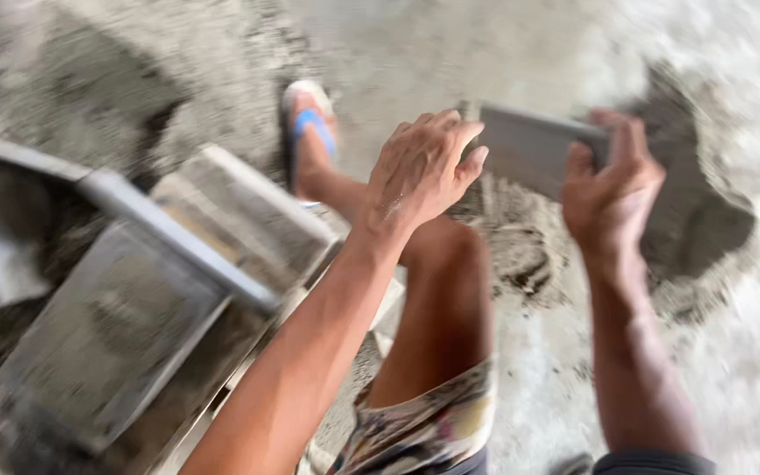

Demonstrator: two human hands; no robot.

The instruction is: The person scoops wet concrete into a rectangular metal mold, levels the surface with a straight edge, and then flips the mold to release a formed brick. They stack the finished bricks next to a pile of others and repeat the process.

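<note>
Rough concrete floor [450,53], dusted with grey sand and cement, fills the head view; the picture is motion-blurred. Both bare hands hold a flat grey rectangular slab [529,145] above a heap of damp dark mortar mix [697,220] lying on the floor at right. Right hand [613,189]: fingers curled over the slab's near right corner, closed on it. Left hand [420,171]: fingers bent and only partly closed, tips touching the slab's left edge; whether they truly clamp it or merely steady it cannot be told through the blur. The slab is tilted and appears to be clear of the ground, just above the edge of the heap, though its lower edge is hidden.

At left stands a grey metal block mould [116,325] with a tubular handle [169,229] crossing it diagonally and grit caked on its faces; it is well apart from both hands. The person's bare knee [450,255] rises between the forearms, and a foot in a blue-strapped sandal [310,123] rests on the floor beyond.

Judged step: carrying the slab between heap and mould. A next move would call for a firm two-handed hold and a level slab, with care for the knee beside its path.
</note>
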